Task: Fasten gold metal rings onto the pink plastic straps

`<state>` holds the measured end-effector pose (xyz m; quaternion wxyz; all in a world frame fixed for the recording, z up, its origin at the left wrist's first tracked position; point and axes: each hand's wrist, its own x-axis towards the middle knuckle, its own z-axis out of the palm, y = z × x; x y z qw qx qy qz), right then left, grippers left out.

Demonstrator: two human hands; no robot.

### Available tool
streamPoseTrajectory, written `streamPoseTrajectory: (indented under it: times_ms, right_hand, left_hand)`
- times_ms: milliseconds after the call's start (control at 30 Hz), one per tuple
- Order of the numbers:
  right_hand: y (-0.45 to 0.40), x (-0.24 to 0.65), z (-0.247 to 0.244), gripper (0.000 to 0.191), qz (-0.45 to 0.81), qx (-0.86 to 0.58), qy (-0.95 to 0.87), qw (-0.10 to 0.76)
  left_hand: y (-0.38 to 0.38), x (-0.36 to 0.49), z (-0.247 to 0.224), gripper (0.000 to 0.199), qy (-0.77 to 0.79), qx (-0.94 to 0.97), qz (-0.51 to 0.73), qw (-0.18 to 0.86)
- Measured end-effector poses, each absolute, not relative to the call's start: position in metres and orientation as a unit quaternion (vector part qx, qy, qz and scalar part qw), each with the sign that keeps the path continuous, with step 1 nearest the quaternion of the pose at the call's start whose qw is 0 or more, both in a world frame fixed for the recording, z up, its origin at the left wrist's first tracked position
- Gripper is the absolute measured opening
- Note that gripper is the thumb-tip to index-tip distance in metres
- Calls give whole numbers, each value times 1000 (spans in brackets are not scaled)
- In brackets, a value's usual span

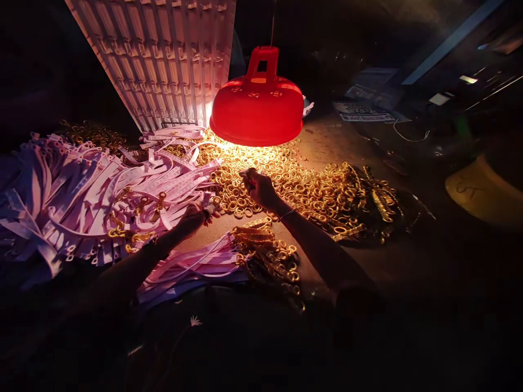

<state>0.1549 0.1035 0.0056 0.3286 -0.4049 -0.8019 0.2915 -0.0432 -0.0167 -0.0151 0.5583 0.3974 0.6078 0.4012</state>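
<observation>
My right hand is over the pile of gold rings, its fingers pinched together; whatever lies between them is too small to make out. To its left, my left hand is closed around the end of a pink strap, at the right edge of a large heap of pink straps. Some gold clasps lie on that heap. Nearer to me, a bundle of pink straps with gold chain ends lies on the table between my forearms.
A red lamp hangs low over the rings. Behind the straps stands a ridged, pale panel. Gold chains lie at the right of the ring pile. Printed papers and a yellow object are farther right.
</observation>
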Motion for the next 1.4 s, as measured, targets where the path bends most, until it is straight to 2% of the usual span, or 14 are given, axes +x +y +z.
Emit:
streamPoseTrajectory:
  times_ms: [100,167,267,367,467,600,733,1033,1133,1300,1400]
  right_hand:
    - [79,153,-5,35,234,-400,-846,263]
    - [62,152,-5,43,213,-377,-867,248]
    - [45,145,0,52,200,-339,-887,240]
    - [38,140,5,53,212,-313,-893,246]
    - [36,139,3,46,295,-319,-859,269]
    - [40,138,-9,33,482,-347,-724,352]
    - [44,134,-19,35,554,-366,-627,408]
    - [36,131,-21,23,429,-341,-730,408]
    - [35,128,-21,26,434,-342,-727,409]
    - [34,129,-24,39,461,-382,-658,457]
    - [29,135,-20,41,425,-403,-700,409]
  left_hand:
    - [-13,-38,2,40,592,446,419,525]
    - [-13,-34,9,45,587,459,413,523]
    - [-15,-28,13,43,584,464,384,545]
    - [-20,-27,11,38,577,463,356,572]
    - [-25,-30,5,36,575,465,341,580]
    - [-26,-36,-7,35,579,456,351,578]
    - [-26,-33,-7,31,560,439,388,586]
    - [-32,-10,10,24,600,421,450,511]
    - [-34,-12,9,22,603,420,438,518]
    - [-36,-13,12,29,628,407,421,513]
    - [-35,-11,6,21,611,418,439,509]
